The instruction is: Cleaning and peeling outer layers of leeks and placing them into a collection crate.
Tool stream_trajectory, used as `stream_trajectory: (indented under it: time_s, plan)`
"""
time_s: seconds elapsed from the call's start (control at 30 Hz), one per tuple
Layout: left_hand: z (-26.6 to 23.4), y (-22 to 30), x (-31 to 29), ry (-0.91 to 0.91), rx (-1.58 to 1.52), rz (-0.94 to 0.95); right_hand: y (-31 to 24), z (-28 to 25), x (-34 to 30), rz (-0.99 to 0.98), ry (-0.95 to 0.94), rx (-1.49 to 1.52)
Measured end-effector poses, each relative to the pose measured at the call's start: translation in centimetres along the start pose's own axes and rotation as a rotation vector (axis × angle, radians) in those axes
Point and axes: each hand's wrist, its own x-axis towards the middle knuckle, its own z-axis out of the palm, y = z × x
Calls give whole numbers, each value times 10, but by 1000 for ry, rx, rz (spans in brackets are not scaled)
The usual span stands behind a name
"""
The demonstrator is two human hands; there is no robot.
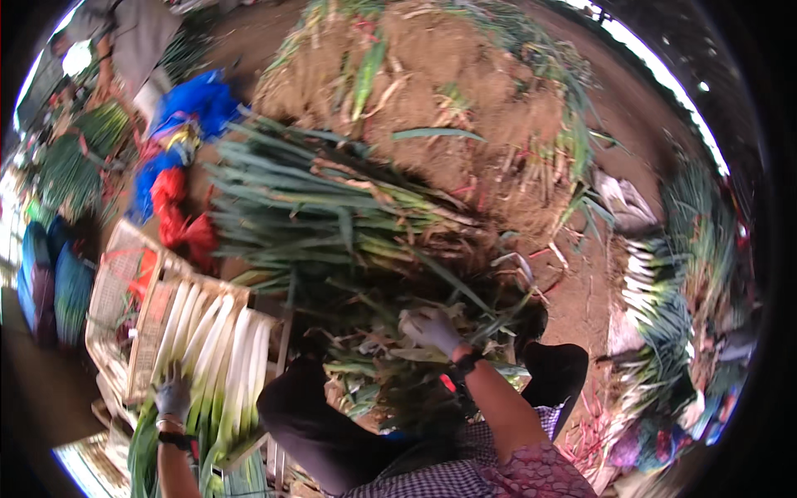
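Cleaned leeks (217,332) with white stalks and green leaves lie side by side on a low wooden stand at the lower left. My left hand (173,397), in a pale glove, rests at the left edge of these leeks with its fingers stretched out over the stalks. In front of my body, my right hand (430,329), also gloved, is over a heap of stripped leaves (390,365). Its fingers are blurred, and I cannot make out whether anything is in them. Just beyond lies a big pile of untrimmed leeks (332,199), with soil on their root ends.
A woven basket-like panel (124,307) stands left of the leeks, near red bags (176,207) and a blue sheet (195,104). More leeks (652,290) line the right side. Bare soil (473,91) lies ahead. Another person (137,41) bends over bundles at the far left.
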Motion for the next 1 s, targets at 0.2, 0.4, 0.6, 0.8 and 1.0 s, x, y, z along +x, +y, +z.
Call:
stream_trajectory:
  time_s: [0.2,0.4,0.6,0.8,1.0]
  plan:
    - [-140,164,21,409,-543,397,11,-51,113,16,410,-67]
    - [-232,394,3,-65,-942,748,73,-97,238,342,233,-482]
    - [-250,479,16,-374,-1031,865,169,-140,300,-18,299,-944]
    - [-241,481,-3,-437,-1079,803,143,-138,307,182,145,-740]
    - [-240,483,-28,-428,-1167,753,124,-132,316,140,189,-605]
